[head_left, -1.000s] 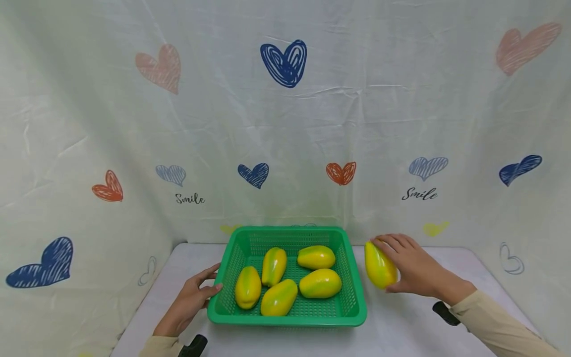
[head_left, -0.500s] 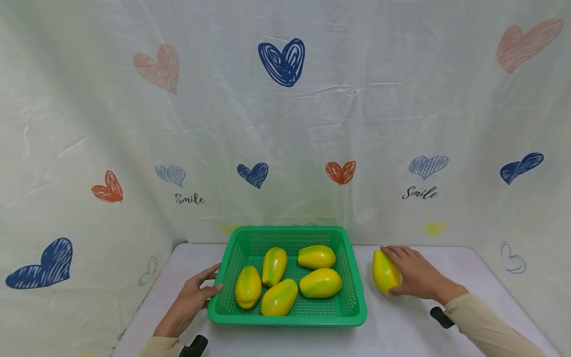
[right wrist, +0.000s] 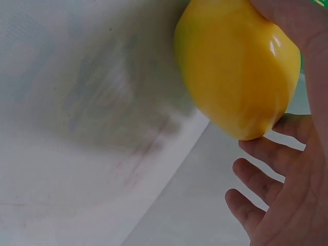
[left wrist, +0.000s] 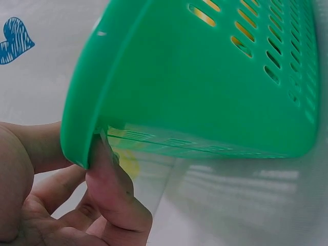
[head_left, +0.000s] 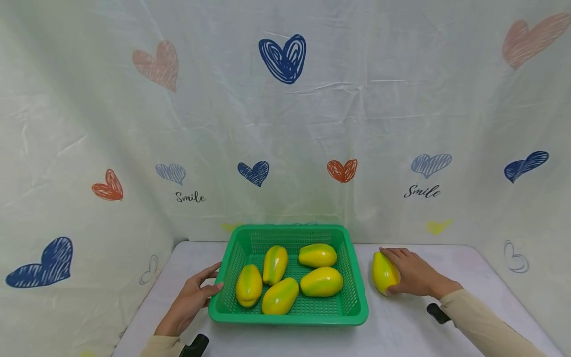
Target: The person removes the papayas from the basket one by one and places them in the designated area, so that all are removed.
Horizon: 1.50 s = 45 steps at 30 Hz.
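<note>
My right hand (head_left: 417, 271) grips a yellow papaya (head_left: 384, 272) with green streaks, right of the green basket (head_left: 287, 320). In the right wrist view, the thumb and fingertips (right wrist: 264, 151) hold opposite sides of the papaya (right wrist: 238, 66), low at the table; whether it bears fully on the surface I cannot tell. On the basket's left side, my left hand (head_left: 189, 300) pinches the rim. The left wrist view has its thumb and fingers (left wrist: 115, 189) around the basket's rim (left wrist: 77, 133). Several similar papayas (head_left: 321, 281) lie apart inside the basket.
A white cloth covers the table (head_left: 401, 327). Behind it hangs a pale curtain (head_left: 308, 124) printed with hearts and the word Smile. Table surface shows between the basket and the right-hand papaya. Dark wrist cameras (head_left: 438, 313) sit below both wrists.
My right hand has lowered the papaya toward the table and shifted it slightly right. My left hand and the basket hold their place. The head view has tilted a little.
</note>
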Each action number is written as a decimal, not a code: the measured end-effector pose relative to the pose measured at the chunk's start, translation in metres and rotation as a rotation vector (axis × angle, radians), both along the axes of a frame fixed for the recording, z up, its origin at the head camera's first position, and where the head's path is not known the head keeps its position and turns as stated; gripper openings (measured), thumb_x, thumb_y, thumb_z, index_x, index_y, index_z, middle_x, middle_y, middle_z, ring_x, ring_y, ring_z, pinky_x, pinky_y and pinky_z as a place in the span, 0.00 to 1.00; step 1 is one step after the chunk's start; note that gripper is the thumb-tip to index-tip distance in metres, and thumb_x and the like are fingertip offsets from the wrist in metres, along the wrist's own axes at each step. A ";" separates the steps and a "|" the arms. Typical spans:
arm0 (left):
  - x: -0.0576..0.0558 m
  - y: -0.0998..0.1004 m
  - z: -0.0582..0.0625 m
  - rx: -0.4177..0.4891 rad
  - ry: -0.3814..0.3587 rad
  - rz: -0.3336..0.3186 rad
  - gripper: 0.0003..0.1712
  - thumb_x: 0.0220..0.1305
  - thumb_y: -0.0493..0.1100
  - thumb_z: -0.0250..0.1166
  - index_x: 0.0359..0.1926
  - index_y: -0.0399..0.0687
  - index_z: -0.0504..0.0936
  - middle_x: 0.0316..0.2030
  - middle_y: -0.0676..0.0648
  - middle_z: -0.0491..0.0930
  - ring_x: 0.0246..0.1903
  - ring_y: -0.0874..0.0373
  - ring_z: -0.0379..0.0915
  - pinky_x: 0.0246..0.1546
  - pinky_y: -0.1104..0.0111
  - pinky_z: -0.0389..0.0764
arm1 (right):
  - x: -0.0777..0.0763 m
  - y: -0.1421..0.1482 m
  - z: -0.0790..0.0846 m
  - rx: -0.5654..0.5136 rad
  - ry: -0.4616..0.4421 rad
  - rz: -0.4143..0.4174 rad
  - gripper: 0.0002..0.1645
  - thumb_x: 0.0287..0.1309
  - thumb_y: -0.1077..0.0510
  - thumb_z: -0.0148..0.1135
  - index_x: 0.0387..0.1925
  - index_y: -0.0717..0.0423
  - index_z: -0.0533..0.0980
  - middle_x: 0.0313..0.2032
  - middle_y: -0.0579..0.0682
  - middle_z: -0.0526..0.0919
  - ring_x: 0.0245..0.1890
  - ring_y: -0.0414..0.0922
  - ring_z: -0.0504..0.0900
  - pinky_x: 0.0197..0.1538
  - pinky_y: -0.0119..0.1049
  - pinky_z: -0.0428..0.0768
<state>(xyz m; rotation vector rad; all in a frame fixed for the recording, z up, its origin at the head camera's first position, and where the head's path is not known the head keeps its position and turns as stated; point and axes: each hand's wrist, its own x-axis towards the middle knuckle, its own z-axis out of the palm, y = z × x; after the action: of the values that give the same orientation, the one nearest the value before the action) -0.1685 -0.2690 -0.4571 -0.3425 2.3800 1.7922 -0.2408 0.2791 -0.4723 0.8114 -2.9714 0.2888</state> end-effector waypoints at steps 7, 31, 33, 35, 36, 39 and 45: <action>0.003 -0.001 0.002 0.033 0.024 -0.021 0.35 0.75 0.34 0.63 0.79 0.37 0.64 0.65 0.31 0.67 0.42 0.51 0.82 0.41 0.59 0.87 | -0.002 0.003 -0.001 -0.010 -0.033 -0.004 0.63 0.43 0.36 0.85 0.72 0.67 0.69 0.67 0.67 0.75 0.64 0.68 0.74 0.65 0.69 0.72; 0.003 0.001 0.001 0.009 -0.003 0.000 0.35 0.75 0.34 0.64 0.79 0.38 0.65 0.66 0.30 0.66 0.41 0.52 0.80 0.41 0.59 0.87 | 0.005 0.006 0.006 -0.030 -0.109 0.003 0.60 0.48 0.39 0.83 0.72 0.69 0.68 0.68 0.69 0.74 0.64 0.69 0.74 0.65 0.70 0.72; 0.003 0.001 0.002 0.010 -0.003 0.001 0.35 0.75 0.34 0.63 0.79 0.37 0.65 0.66 0.30 0.66 0.41 0.52 0.81 0.41 0.59 0.87 | 0.004 0.007 0.006 -0.025 -0.106 0.007 0.60 0.48 0.39 0.83 0.72 0.69 0.68 0.67 0.68 0.74 0.63 0.69 0.74 0.65 0.70 0.72; 0.002 0.001 0.002 0.010 -0.003 0.001 0.35 0.75 0.34 0.63 0.79 0.37 0.64 0.66 0.30 0.66 0.41 0.52 0.80 0.41 0.59 0.87 | 0.003 0.008 0.006 -0.022 -0.101 0.006 0.59 0.48 0.39 0.83 0.72 0.69 0.69 0.67 0.68 0.74 0.63 0.69 0.74 0.65 0.70 0.72; 0.002 0.002 0.002 0.011 -0.002 0.001 0.35 0.75 0.34 0.63 0.79 0.37 0.64 0.66 0.30 0.66 0.41 0.52 0.80 0.41 0.59 0.87 | 0.003 0.008 0.007 -0.017 -0.097 0.005 0.59 0.48 0.38 0.83 0.72 0.68 0.69 0.67 0.68 0.74 0.64 0.68 0.74 0.65 0.70 0.72; 0.003 0.002 0.003 0.012 0.000 -0.001 0.36 0.75 0.34 0.63 0.79 0.37 0.64 0.66 0.30 0.65 0.41 0.52 0.80 0.41 0.59 0.87 | 0.002 0.009 0.010 -0.003 -0.072 0.007 0.59 0.48 0.38 0.83 0.71 0.68 0.70 0.67 0.68 0.75 0.64 0.69 0.74 0.65 0.70 0.72; 0.003 0.001 0.002 0.015 0.003 0.002 0.35 0.75 0.34 0.63 0.79 0.37 0.65 0.65 0.30 0.66 0.41 0.52 0.80 0.41 0.59 0.87 | 0.002 0.002 0.030 0.012 -0.003 0.036 0.54 0.50 0.38 0.82 0.69 0.63 0.73 0.66 0.67 0.75 0.64 0.69 0.74 0.64 0.71 0.72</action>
<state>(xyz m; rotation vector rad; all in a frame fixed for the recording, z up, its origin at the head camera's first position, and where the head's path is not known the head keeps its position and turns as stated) -0.1659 -0.2677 -0.4547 -0.3404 2.3677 1.8117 -0.2392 0.2811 -0.4419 0.8672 -2.9671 0.2750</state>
